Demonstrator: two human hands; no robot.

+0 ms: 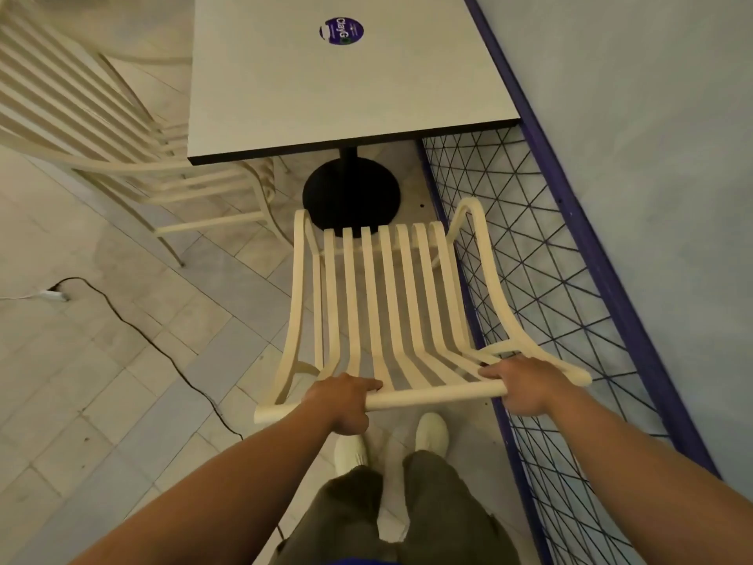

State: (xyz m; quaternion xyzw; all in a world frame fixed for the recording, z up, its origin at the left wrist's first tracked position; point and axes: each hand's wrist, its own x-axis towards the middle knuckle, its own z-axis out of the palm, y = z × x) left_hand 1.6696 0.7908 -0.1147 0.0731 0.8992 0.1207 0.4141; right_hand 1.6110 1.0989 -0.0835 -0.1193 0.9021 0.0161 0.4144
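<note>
A cream slatted chair (391, 295) stands in front of me, its seat facing a white square table (338, 83) on a black pedestal base (350, 193). My left hand (346, 401) grips the chair's top back rail near its left end. My right hand (525, 385) grips the same rail near its right end, fingers curled over it. Both arms reach forward and down from the bottom of the view.
A second cream slatted chair (106, 128) stands at the table's left side. A purple-framed wire mesh fence (570, 311) runs along the right, close to the chair. A black cable (155, 340) crosses the tiled floor at left. My white shoes (432, 432) stand behind the chair.
</note>
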